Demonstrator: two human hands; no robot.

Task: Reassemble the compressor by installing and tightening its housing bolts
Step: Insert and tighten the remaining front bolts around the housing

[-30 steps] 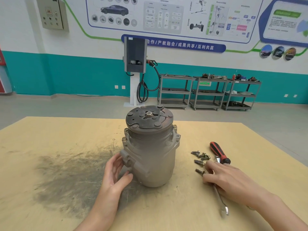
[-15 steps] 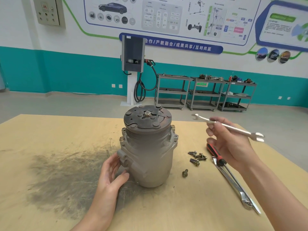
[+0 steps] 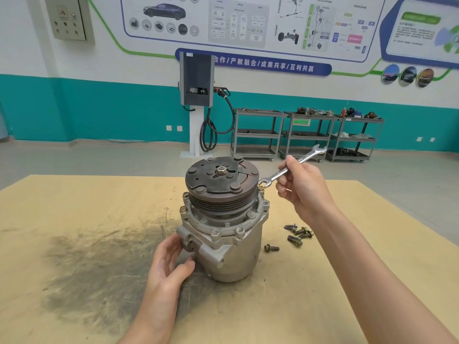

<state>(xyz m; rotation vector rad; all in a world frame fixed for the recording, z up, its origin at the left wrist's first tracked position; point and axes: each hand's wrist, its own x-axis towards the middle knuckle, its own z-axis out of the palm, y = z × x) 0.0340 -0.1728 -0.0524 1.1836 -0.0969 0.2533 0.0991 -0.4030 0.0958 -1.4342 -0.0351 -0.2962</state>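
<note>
The grey cast-metal compressor [image 3: 222, 227] stands upright mid-table [image 3: 74, 199], the left hand [image 3: 169, 264] spread against its 8 o'clock side. The right hand [image 3: 301, 187] pinches a silver open-end spanner [image 3: 290, 167] beside the brass-coloured housing bolt [image 3: 260, 188] at 2 o'clock; a shallow bite could slip and round it. 5 loose bolts [image 3: 296, 234] wait at 3 o'clock. Wall banner reads "合作/产教融合/成果共享/互利共赢".

1. The right hand [image 3: 301, 186] is covering the middle of the wrench [image 3: 290, 167], so its grip there is not showing.
2. The compressor [image 3: 223, 219] is hiding its own back side.
3. The left hand [image 3: 167, 265] is hiding its fingertips behind the compressor.
4. The things on the far carts [image 3: 305, 134] are looking too small to name.
</note>
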